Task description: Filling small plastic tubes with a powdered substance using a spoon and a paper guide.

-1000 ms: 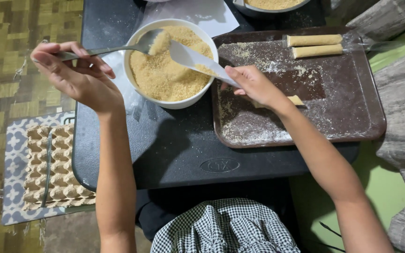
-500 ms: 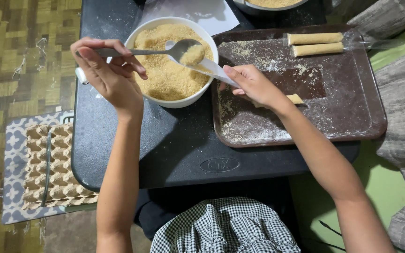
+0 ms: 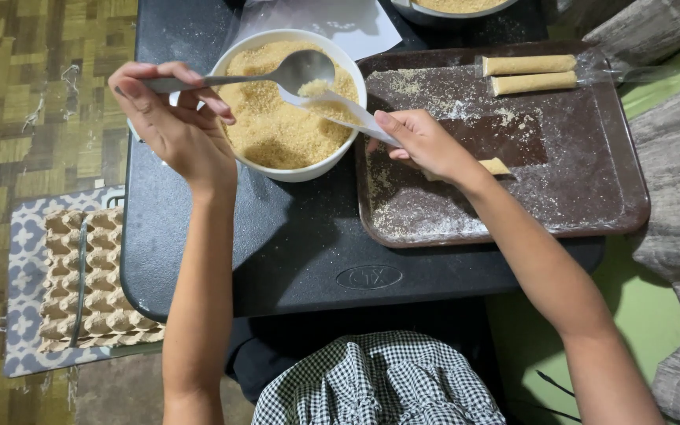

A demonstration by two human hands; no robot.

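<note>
Left hand (image 3: 175,130) grip closed on metal spoon (image 3: 301,72), heaped crumbs over white bowl (image 3: 293,102); right hand (image 3: 426,145) pinches thin white wrapper (image 3: 340,110) beneath; tilt or wobble risks crumbs spilling onto tabletop (image 3: 293,244)

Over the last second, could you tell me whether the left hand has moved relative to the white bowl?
Yes. The left hand, holding the spoon, has moved right, toward the white bowl, so the spoon's head now sits over the crumbs.

Single head-worn view, looking steeply down from close above the dark table (image 3: 301,260); table fills centre frame, floor visible left and right of it.
</note>
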